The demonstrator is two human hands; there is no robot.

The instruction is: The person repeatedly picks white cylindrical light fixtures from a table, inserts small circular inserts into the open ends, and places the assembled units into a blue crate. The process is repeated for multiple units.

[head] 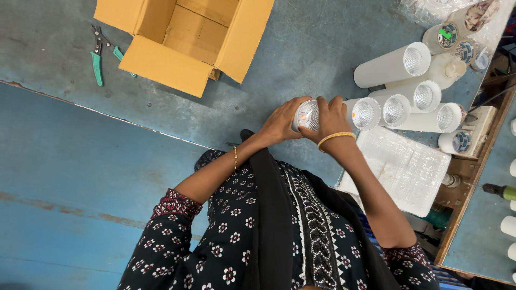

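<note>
My left hand and my right hand are both closed around one white cylindrical lamp, held over the blue tabletop. Its ribbed lens faces me, with a small orange spot at the centre. A gold bangle sits on each wrist. Just right of the held lamp, several more white cylinder lamps lie on their sides in a cluster, lenses toward me; the nearest one almost touches my right hand.
An open cardboard box stands at the top, with green-handled pliers to its left. A white plastic-covered tray lies to the right. Tape rolls and a power strip sit near the table's right edge.
</note>
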